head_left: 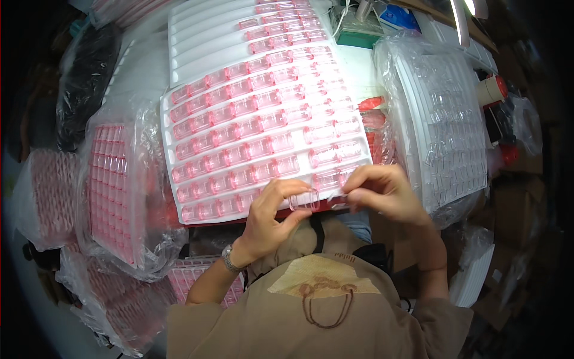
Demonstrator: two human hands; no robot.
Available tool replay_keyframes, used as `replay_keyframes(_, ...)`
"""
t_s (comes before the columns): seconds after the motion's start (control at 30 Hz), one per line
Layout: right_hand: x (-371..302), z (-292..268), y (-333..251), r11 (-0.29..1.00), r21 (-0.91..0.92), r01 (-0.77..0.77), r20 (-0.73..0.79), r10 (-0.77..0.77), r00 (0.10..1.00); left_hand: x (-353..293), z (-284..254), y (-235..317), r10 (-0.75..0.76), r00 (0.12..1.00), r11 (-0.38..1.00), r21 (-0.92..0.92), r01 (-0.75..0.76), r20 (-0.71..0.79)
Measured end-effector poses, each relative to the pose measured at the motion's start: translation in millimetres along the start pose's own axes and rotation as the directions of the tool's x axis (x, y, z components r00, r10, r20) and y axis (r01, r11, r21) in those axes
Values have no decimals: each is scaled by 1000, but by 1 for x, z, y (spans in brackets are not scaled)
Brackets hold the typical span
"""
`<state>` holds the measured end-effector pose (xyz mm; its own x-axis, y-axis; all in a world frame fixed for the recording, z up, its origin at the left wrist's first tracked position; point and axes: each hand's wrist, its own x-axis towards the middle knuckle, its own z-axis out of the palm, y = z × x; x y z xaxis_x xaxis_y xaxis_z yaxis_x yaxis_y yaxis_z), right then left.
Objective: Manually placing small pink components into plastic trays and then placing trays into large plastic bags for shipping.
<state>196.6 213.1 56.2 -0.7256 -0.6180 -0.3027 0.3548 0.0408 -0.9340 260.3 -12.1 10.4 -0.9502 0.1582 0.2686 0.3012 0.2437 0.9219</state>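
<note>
A pink see-through plastic case (304, 201) is pinched between the thumb and fingers of my left hand (269, 210), just over the near edge of the white tray. Close to its right side, my right hand (382, 192) is closed on a small clear plastic piece (337, 200), partly hidden by the fingertips. The case and the piece appear slightly apart. Beneath and beyond both hands lies the white tray (168, 134), with rows of similar pink cases (244, 128) and a gap in the rows toward the right.
Another white tray (206, 45), partly filled with pink pieces, lies beyond. To the right, a plastic-wrapped stack of trays (445, 119) holds clear pieces. Wrapped pink trays (107, 191) stand at left. Red items (372, 119) sit beside the tray; a green box (359, 37) is behind.
</note>
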Motion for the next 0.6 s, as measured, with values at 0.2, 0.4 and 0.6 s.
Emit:
replay_keyframes(0.2,18,19,32,992,-36,124,-23,-125,992,4,4,12,1,996,1000,16,-2,84)
replay_keyframes(0.4,6,-19,14,929,-270,252,-521,-361,773,-4,-7,-9,-55,993,784,620,-21,103)
replay_keyframes(0.6,-2,-46,17,895,-324,306,-588,-444,676,-22,-196,125,865,500,184,907,-380,34)
